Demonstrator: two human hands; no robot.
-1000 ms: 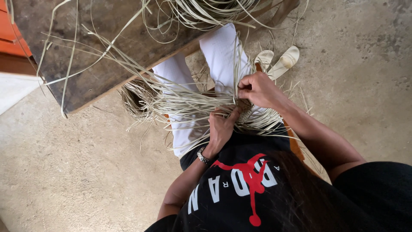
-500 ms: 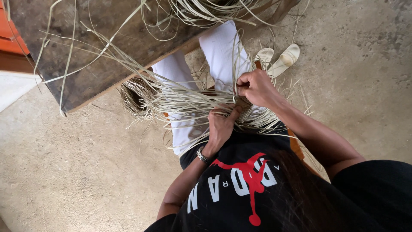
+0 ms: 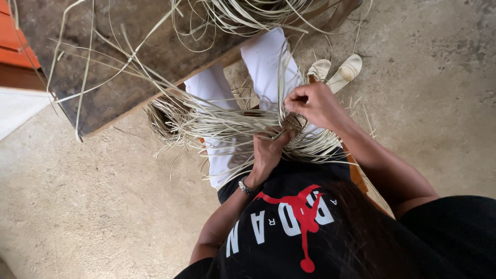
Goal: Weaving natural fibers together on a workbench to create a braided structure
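The right hand (image 3: 315, 106) is raised slightly since before, pinching one pale strand (image 3: 283, 72) taut; the left hand (image 3: 267, 150) is clamped on the woven piece (image 3: 297, 129), steadying it.

your left hand (image 3: 266, 150) is pressing the woven straw piece (image 3: 294, 126) while your right hand (image 3: 312, 103) is pinching a pale strand (image 3: 285, 67)
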